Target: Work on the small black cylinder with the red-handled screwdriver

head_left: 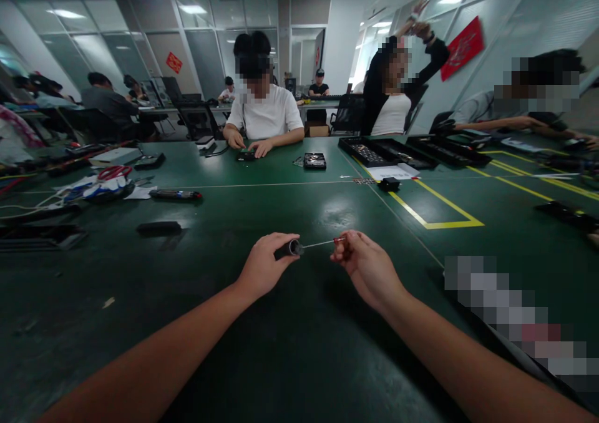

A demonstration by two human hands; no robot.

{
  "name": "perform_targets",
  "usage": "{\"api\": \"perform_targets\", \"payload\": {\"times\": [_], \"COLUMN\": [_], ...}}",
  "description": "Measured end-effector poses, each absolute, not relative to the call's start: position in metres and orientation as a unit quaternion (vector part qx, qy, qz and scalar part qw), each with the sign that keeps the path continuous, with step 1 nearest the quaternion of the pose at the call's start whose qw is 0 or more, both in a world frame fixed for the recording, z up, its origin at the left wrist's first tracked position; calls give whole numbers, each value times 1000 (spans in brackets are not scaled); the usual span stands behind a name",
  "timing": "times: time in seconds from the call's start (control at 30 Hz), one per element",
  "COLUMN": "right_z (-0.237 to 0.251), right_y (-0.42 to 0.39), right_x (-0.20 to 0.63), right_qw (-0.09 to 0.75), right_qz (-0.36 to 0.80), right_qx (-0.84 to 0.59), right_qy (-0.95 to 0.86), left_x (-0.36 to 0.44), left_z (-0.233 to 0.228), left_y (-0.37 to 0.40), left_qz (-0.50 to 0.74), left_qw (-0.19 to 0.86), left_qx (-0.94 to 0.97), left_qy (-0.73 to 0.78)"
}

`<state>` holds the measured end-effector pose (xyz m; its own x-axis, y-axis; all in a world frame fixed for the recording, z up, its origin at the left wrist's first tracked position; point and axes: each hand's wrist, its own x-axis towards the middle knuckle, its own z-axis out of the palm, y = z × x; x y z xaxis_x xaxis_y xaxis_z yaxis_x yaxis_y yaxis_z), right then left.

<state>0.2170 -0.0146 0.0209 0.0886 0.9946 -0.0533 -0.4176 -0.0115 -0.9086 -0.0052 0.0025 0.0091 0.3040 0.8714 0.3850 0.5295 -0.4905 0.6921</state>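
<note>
1. The left hand (pixel 266 266), just below the middle of the frame, is closed around a dark cylindrical screwdriver handle (pixel 289 248), whose round end points to the right.
2. A thin metal shaft (pixel 318 244) runs from that end toward the right hand (pixel 362 264).
3. The right hand sits just right of centre, its fingertips (pixel 340 248) pinched narrow on the far end of the shaft, where a small reddish piece (pixel 340 241) shows; what that piece is cannot be told.
4. Both hands hover close together above the dark green tabletop (pixel 299 348), with both bare forearms reaching in from the bottom edge.
5. Left of centre on the tabletop lies a flat black bar (pixel 159 228), and beyond it a dark pen-like tool (pixel 175 194) with a red tip.
6. Further to the upper left, red-handled scissors (pixel 114 173) rest on a heap of cables and papers.
7. A yellow taped outline (pixel 449 214) marks the tabletop at the right, with a small black block (pixel 389 184) near its far end.
8. Black trays (pixel 388 153) of parts stand at the upper right.
9. Across the tabletop, at the upper middle, a person in a white T-shirt (pixel 266 114) has both hands down on a small dark object.
</note>
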Motion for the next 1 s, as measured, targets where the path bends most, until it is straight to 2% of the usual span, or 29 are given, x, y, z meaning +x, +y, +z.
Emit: {"api": "perform_targets", "payload": {"times": [0.2, 0.57, 0.77, 1.0], "right_z": [14, 14, 19, 22], "right_y": [-16, -15, -15, -17], "right_x": [212, 213, 215, 215], "right_qw": [641, 654, 671, 676], "right_qz": [505, 483, 467, 461], "right_qx": [-450, -473, -467, -460], "right_qy": [-363, -341, -337, -345], "left_x": [-6, -8, -5, 5], "left_z": [7, 21, 33, 40], "left_y": [0, -7, -15, -32], "left_qz": [353, 320, 230, 55], "left_qw": [216, 190, 192, 163], "left_qx": [777, 792, 851, 911], "left_qy": [474, 483, 432, 376]}}
